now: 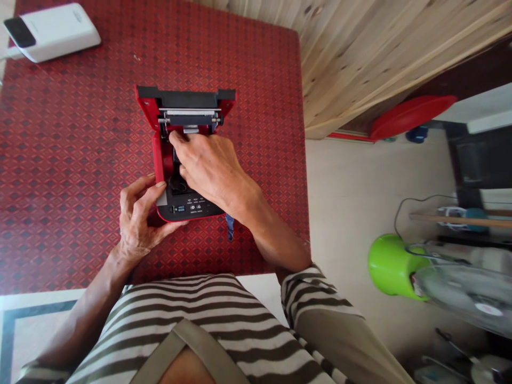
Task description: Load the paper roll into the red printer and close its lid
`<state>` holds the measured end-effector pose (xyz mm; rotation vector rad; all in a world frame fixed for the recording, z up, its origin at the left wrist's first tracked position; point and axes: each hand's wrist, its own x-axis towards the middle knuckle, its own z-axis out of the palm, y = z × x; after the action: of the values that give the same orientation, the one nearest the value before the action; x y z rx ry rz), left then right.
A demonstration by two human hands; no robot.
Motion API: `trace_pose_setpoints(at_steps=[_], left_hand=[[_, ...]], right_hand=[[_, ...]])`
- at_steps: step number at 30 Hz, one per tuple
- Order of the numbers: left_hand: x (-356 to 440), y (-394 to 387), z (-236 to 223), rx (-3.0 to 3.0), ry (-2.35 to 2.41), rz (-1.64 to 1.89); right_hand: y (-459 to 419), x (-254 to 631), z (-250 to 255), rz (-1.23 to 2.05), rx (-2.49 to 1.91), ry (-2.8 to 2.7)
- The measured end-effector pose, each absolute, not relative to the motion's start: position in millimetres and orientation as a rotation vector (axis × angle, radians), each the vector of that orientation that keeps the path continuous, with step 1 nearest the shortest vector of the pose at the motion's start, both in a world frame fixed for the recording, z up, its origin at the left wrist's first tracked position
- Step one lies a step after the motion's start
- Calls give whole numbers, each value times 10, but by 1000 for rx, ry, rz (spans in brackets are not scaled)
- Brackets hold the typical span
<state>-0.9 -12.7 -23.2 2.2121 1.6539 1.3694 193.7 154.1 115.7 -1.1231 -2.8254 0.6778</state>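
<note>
A small red and black printer [180,208] stands on the red patterned table, with its lid [186,98] raised. A dark roller [192,120] and a metal bar run across the lid. My left hand [138,216] grips the printer's near left corner, its fingers on the side wall and thumb along the front edge. Over the open compartment lies my right hand [214,168], its fingers bent down inside near the roller. Whatever those fingertips hold is hidden beneath the hand. Some dark material [178,184] shows in the compartment. A blue strap [229,226] hangs off the printer's near right corner.
A white power bank [56,32] with a cable lies at the table's far left corner. The table [264,106] ends at a wooden wall [360,48] and a right edge. On the floor stand a green bucket [390,266] and a fan [476,298].
</note>
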Motion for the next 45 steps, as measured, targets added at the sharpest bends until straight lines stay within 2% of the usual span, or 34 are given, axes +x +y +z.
trace_pose_setpoints(at_steps=[3,7,13,18,22,25,31,37,40,45], left_hand=[[-19,-134,-248,2188,1650,1363],[-25,-147,-253,2105,1654,1361],[3,-123,-217,2221,1670,1351],[-8,-76,-214,2373,1693,1338],[-21,-67,-206,2409,1703,1317],[-22,-65,-215,2397,1709,1326],[-28,-70,-244,2357,1683,1360],[-20,-127,-201,2184,1726,1287],[-4,-130,-204,2203,1736,1293],[21,-110,-233,2246,1718,1366]], right_hand=[[1489,1962,1153,604,-1248,-2847],[1385,2189,1175,626,-1157,-2736],[1382,2878,1073,904,-1060,-2059],[1625,3091,477,1042,-1178,-1700],[1770,3024,-31,1027,-1257,-1729],[1775,2957,-194,1031,-1284,-1845],[1711,3006,-202,1078,-1335,-1998],[1379,3531,59,1019,-1434,-1853],[1107,3680,146,1175,-1417,-1892],[887,3481,-11,1211,-1337,-1853]])
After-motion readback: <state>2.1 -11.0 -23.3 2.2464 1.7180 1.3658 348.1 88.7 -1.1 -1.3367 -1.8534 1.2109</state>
